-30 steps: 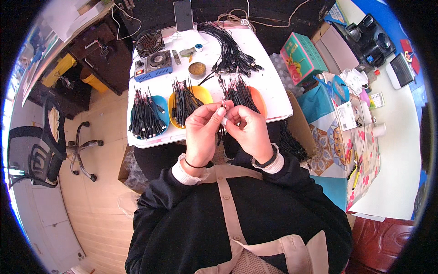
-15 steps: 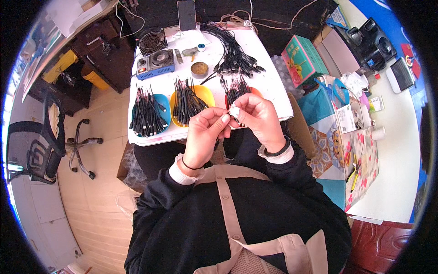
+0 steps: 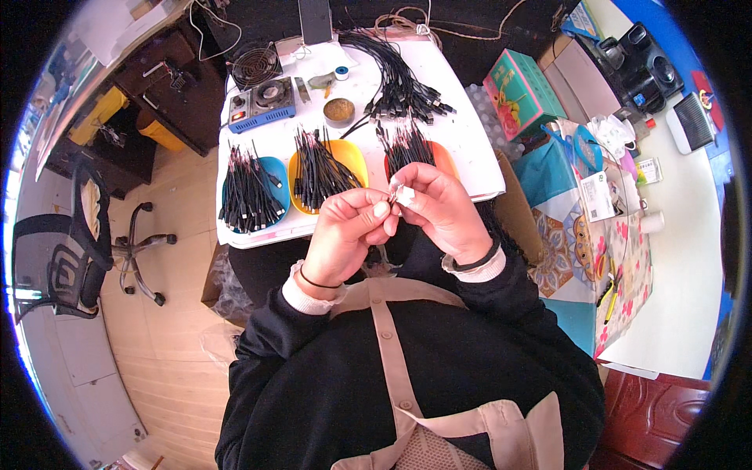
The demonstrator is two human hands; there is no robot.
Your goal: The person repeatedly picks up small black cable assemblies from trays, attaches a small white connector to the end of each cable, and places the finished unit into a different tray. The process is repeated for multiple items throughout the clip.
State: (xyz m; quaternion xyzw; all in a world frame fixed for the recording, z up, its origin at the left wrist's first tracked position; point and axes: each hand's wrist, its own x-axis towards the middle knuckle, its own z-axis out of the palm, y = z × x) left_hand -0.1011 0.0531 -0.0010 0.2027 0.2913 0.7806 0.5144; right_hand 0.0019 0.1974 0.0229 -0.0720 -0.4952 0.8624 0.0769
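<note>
My left hand point(image 3: 342, 236) and my right hand point(image 3: 446, 215) meet in front of the table's near edge, fingertips pinched together. Between them is a small, thin item, too small to make out. White tape or a wrap covers my right thumb tip. Just beyond my right hand, an orange-red tray point(image 3: 446, 159) holds a bunch of black cables point(image 3: 409, 149) with pinkish ends. Left of it stand a yellow tray point(image 3: 358, 157) and a blue tray point(image 3: 275, 170), with more black cables point(image 3: 319, 168) and plug-ended cables point(image 3: 249, 192) fanned over them.
On the white table point(image 3: 313, 231) are a small blue-sided heating unit point(image 3: 263, 106), a round tin point(image 3: 339, 112), a solder spool point(image 3: 341, 73) and a large cable bundle point(image 3: 399, 86). A green box point(image 3: 523, 94) stands right of the table. At left is a mesh chair point(image 3: 59, 243).
The view has shifted slightly, so the table sits a little higher and further left. Both hands stay pinched together, with my fingers slightly re-angled.
</note>
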